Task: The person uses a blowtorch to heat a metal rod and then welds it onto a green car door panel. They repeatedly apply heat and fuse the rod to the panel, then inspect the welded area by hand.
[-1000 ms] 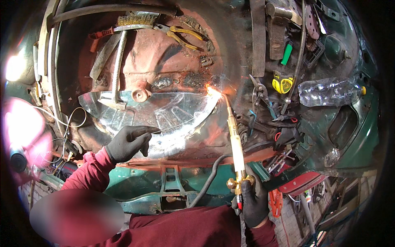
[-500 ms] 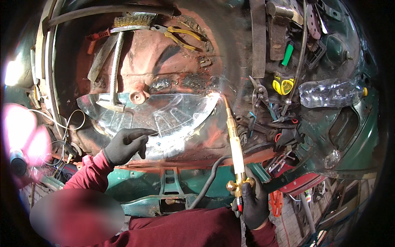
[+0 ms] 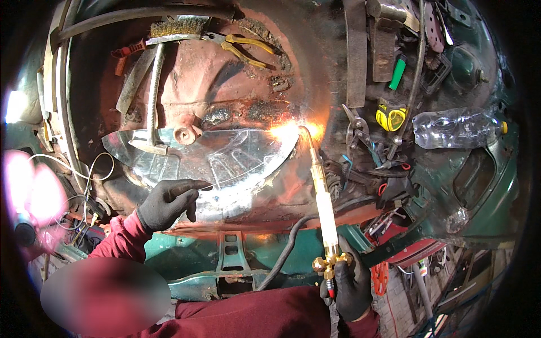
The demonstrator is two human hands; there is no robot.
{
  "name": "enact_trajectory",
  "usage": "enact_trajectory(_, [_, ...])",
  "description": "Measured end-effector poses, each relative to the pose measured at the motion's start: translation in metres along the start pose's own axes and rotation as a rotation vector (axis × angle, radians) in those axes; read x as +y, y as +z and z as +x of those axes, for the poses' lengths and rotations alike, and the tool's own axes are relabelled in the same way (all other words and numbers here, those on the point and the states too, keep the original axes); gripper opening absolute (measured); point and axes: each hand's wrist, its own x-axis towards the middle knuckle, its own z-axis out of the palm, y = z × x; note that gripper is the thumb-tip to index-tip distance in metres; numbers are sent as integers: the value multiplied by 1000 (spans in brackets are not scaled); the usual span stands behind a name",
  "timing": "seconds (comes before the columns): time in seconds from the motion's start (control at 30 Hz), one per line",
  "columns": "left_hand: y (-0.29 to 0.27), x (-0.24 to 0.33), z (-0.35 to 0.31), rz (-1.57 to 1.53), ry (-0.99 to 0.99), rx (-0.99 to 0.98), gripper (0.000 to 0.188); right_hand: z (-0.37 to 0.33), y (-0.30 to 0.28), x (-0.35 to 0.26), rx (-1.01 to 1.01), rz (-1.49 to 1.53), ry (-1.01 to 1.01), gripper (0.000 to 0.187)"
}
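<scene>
My right hand (image 3: 352,284), in a dark glove, is closed around the valve end of a brass gas torch (image 3: 324,208). The torch's bent tip points at the right end of a shiny half-round sheet metal patch (image 3: 248,147), where an orange flame (image 3: 293,132) flares. My left hand (image 3: 168,207), also gloved, pinches a thin welding rod (image 3: 239,177) that slants up over the patch towards the flame. A hammer (image 3: 153,96) rests with its head on the patch's left part, beside a round rusty boss (image 3: 185,135).
Yellow-handled pliers (image 3: 243,49) and a wire brush (image 3: 177,28) lie beyond the patch. On the right are tin snips (image 3: 356,127), a yellow tape measure (image 3: 390,116), a green-handled tool (image 3: 397,73) and a plastic bottle (image 3: 453,128). A dark hose (image 3: 287,245) curves near the torch.
The small bright spot at the torch tip has grown into a wide orange flare with sparks. The view has shifted slightly; both hands keep their hold.
</scene>
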Motion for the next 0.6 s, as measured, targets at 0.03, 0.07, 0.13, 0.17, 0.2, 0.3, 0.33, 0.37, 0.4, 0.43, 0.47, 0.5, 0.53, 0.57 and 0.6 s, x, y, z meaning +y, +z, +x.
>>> enact_trajectory(0.03, [0,1,0,-3,0,4,45,-1,0,-4,-10,-4,6,67])
enact_trajectory(0.07, [1,2,0,-6,0,8,45,-2,0,-6,-20,-8,12,67])
enact_trajectory(0.13, [1,1,1,-4,9,4,45,-5,0,-4,0,-20,6,66])
enact_trajectory(0.17, [0,-1,2,1,18,-2,45,-6,1,-3,10,-26,2,66])
enact_trajectory(0.2, [0,-3,3,5,28,-7,45,-5,0,-4,4,-32,-9,66])
enact_trajectory(0.3, [4,-2,3,-34,13,10,45,-2,-2,-2,5,-44,-27,65])
enact_trajectory(0.33, [3,-3,4,-31,18,0,45,-3,-2,-1,18,-43,-23,65])
enact_trajectory(0.37, [2,-4,5,-27,22,-9,46,-3,-1,1,30,-42,-20,65])
enact_trajectory(0.4, [1,-5,5,-23,27,-19,47,-2,-2,2,33,-33,-14,65])
enact_trajectory(0.43, [1,-5,6,-16,25,-21,47,-2,-2,4,35,-23,-8,66])
enact_trajectory(0.47, [0,-4,6,-8,22,-22,47,-1,-2,5,38,-14,-3,66])
enact_trajectory(0.5, [0,-4,6,0,19,-24,47,-1,-2,4,44,-26,6,67])
enact_trajectory(0.53, [1,-4,6,-5,20,-22,46,-1,-1,3,51,-38,14,67])
enact_trajectory(0.57, [2,-5,7,-9,20,-19,45,-1,-1,2,57,-50,22,68])
enact_trajectory(0.6, [3,-6,6,-14,21,-16,44,0,0,1,48,-32,16,68])
